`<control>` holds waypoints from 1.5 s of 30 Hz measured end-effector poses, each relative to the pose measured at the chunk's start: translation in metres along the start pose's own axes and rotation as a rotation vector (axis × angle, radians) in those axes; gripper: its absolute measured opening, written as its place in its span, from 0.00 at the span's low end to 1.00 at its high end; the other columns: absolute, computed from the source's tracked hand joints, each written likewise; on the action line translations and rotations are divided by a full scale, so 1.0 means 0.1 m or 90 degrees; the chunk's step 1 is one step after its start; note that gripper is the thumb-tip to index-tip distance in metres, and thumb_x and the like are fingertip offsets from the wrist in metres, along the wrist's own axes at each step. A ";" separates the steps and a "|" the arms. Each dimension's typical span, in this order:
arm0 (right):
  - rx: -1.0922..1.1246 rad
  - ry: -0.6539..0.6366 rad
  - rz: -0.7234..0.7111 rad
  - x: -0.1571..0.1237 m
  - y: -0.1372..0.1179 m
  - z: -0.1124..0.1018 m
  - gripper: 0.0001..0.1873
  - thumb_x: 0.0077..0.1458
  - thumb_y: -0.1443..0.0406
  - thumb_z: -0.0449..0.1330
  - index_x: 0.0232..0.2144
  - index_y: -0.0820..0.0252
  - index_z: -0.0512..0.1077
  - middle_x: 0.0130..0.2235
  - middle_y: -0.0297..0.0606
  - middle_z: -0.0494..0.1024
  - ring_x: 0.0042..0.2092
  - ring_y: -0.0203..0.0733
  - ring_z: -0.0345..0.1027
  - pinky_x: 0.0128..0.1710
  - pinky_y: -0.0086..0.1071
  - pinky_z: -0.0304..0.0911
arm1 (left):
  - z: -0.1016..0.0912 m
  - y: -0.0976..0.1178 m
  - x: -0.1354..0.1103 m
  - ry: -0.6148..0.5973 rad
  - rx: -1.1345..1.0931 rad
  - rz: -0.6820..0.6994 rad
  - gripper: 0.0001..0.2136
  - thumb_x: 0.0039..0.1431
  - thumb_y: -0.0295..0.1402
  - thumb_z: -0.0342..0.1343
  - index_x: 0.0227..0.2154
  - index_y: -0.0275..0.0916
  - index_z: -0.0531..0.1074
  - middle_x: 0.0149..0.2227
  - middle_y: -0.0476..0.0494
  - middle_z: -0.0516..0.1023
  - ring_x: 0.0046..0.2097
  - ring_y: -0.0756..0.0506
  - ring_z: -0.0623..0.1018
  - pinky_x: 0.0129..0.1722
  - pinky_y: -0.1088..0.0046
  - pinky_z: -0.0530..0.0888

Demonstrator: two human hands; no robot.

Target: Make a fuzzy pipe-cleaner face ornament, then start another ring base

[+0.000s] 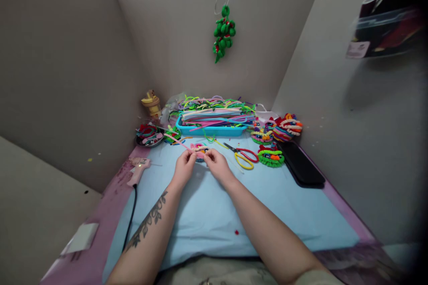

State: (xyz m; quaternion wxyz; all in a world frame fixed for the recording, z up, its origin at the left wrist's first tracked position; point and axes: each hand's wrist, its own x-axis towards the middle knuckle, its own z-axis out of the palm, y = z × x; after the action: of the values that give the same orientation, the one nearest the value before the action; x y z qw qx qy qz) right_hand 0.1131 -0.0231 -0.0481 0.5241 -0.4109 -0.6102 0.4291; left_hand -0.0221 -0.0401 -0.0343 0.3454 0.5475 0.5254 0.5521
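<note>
My left hand (185,167) and my right hand (216,165) meet above the middle of the blue cloth, fingers pinched. Between them is a pink pipe cleaner (179,142), with one end sticking out up and to the left. Just behind the fingertips shows a small multicoloured pipe-cleaner piece (199,147), partly covered by the hands; I cannot tell whether it is held or lies on the cloth. Right of my right hand lie scissors (246,156) with red and yellow handles, blades partly open.
A blue tray (214,131) heaped with pipe cleaners stands at the back. Finished pipe-cleaner pieces (270,157) and a black phone-like slab (302,164) lie right. A pink glue gun (139,171) with its cord and a bowl (149,141) are left. Grey partitions enclose the table.
</note>
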 end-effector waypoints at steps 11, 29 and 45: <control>-0.179 0.054 -0.228 -0.05 0.08 0.02 0.11 0.56 0.63 0.57 0.39 0.57 0.77 0.38 0.42 0.81 0.39 0.44 0.74 0.43 0.37 0.67 | 0.04 -0.05 0.00 -0.034 -0.088 -0.068 0.13 0.52 0.43 0.55 0.24 0.36 0.69 0.17 0.56 0.63 0.19 0.55 0.60 0.20 0.79 0.57; -0.171 0.045 -0.226 -0.05 0.05 0.00 0.09 0.55 0.64 0.58 0.35 0.56 0.79 0.36 0.40 0.82 0.37 0.44 0.75 0.42 0.36 0.69 | -0.01 -0.03 -0.01 -0.034 -0.050 -0.055 0.10 0.52 0.39 0.55 0.24 0.36 0.71 0.19 0.53 0.68 0.23 0.52 0.65 0.24 0.78 0.61; -0.052 0.033 -0.052 -0.03 0.02 0.00 0.09 0.54 0.61 0.54 0.26 0.60 0.69 0.25 0.32 0.70 0.29 0.37 0.63 0.29 0.29 0.60 | -0.01 0.05 -0.02 -0.016 -0.023 -0.010 0.11 0.54 0.40 0.54 0.26 0.37 0.72 0.23 0.51 0.71 0.28 0.49 0.69 0.30 0.75 0.65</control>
State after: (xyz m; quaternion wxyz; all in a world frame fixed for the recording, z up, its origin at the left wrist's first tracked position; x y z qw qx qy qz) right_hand 0.1140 -0.0252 -0.0509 0.5399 -0.4175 -0.6296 0.3711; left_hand -0.0219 -0.0435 -0.0295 0.3661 0.5441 0.5151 0.5519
